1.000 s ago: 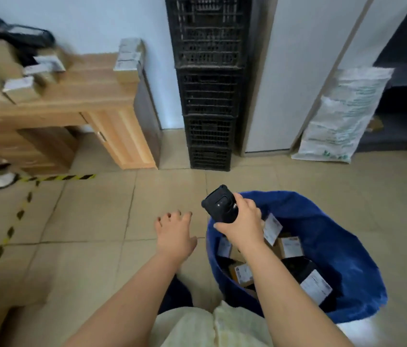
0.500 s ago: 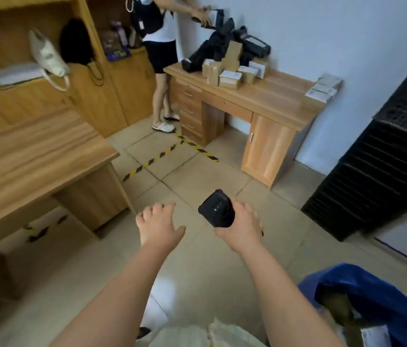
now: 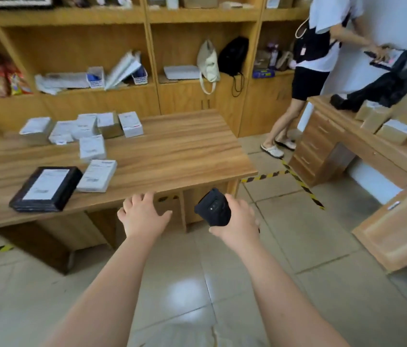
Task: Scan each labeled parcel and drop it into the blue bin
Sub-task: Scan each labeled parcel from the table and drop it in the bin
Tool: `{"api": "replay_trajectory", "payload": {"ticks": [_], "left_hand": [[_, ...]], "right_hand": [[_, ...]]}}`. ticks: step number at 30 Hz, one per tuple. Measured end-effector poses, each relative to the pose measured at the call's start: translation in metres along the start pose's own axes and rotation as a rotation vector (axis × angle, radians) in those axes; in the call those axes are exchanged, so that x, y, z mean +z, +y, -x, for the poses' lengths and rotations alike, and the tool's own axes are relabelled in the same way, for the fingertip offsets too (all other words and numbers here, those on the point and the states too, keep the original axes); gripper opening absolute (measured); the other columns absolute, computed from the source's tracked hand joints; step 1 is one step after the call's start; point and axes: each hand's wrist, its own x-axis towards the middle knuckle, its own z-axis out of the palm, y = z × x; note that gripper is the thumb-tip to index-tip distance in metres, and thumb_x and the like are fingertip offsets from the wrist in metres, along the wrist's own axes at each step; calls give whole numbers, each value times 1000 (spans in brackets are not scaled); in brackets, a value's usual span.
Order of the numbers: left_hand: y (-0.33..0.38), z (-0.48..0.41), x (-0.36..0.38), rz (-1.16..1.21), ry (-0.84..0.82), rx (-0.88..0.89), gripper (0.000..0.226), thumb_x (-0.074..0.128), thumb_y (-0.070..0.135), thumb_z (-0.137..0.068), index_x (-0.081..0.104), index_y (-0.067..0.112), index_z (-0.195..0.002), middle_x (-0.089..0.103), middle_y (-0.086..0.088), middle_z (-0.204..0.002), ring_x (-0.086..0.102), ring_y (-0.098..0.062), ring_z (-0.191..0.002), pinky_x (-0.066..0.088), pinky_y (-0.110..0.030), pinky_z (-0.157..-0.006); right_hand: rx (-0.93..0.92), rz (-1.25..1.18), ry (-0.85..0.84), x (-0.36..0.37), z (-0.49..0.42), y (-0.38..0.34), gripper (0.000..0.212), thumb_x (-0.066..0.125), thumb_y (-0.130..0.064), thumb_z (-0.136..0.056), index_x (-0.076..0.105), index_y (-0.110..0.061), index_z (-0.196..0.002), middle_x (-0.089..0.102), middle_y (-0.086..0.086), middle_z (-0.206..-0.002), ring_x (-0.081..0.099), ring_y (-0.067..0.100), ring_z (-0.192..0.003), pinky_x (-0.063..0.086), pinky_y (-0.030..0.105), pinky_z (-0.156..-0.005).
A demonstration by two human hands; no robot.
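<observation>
You see a black scanner point(image 3: 213, 208), a black parcel point(image 3: 47, 188) with white label, and yellow-black striped tape point(image 3: 297, 180) on beige floor.

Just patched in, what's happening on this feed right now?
A person is between parcels. The right hand grips a black handheld scanner; the left hand is open and empty, reaching toward the wooden table. Several labeled parcels lie there unscanned, nearest a flat black parcel and a white box. The blue bin is out of view. Another person works at the desk on the right.
</observation>
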Motion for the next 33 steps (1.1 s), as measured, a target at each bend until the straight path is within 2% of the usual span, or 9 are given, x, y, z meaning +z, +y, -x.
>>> {"api": "replay_trajectory", "payload": {"ticks": [2,5,9,16,20,24,27,30,33], "left_hand": [[-31,-13,-8,10,9,-76,70,64,60,-84,43,27,-143,45,-8,-142,37,-34,-132,31,-50,-108],[-72,-28,-15,21,38,-162,72,64,59,-85,41,27,-144,45,-7,-144,36,-34,-134,31,-50,-109],[-119,-43,-19,43,39,-307,77,64,60,-84,36,25,-147,43,-7,-147,34,-34,-137,29,-50,-110],[-165,-89,-19,85,43,-488,79,66,61,-83,36,25,-147,43,-8,-147,34,-34,-136,30,-51,-110],[-179,-134,-9,110,53,-552,81,65,62,-82,34,26,-148,41,-8,-149,33,-33,-137,28,-52,-111],[-193,-203,11,120,-39,-626,90,64,69,-77,31,25,-149,39,-8,-149,32,-34,-137,29,-51,-110],[-200,-256,30,123,-118,-649,96,64,74,-72,32,22,-147,44,-8,-143,37,-34,-133,32,-48,-108],[-208,-305,50,138,-207,-648,98,70,66,-72,29,19,-148,43,-10,-141,38,-34,-131,36,-46,-106],[-206,-347,73,132,-319,-678,107,74,57,-71,17,20,-153,31,-13,-148,29,-35,-136,29,-46,-111]], "right_hand": [[-52,19,-40,19,-16,-32,93,80,-41,-72,30,-33,-150,43,-3,-139,38,25,-129,35,42,-105],[-120,46,-83,48,-39,-74,90,80,-40,-71,33,-34,-148,45,-3,-134,42,25,-124,37,40,-99],[-195,59,-160,87,-64,-116,87,81,-39,-70,37,-36,-146,47,-4,-130,43,25,-122,32,37,-91],[-299,87,-270,139,-119,-172,94,81,-43,-73,31,-30,-152,44,-3,-136,39,23,-130,32,40,-99],[-351,105,-316,170,-171,-197,95,83,-44,-69,34,-30,-150,48,-3,-132,44,24,-125,39,42,-103],[-374,108,-371,203,-241,-223,91,81,-43,-69,37,-31,-148,48,-2,-129,45,26,-124,43,43,-98],[-353,134,-421,226,-292,-241,92,81,-41,-68,36,-32,-148,46,-1,-131,44,26,-125,41,44,-100],[-334,160,-476,247,-340,-255,96,81,-38,-69,33,-29,-152,44,1,-134,40,28,-128,38,46,-104],[-316,205,-514,265,-382,-266,96,81,-38,-70,32,-30,-152,43,0,-137,38,28,-131,35,44,-105]]}}
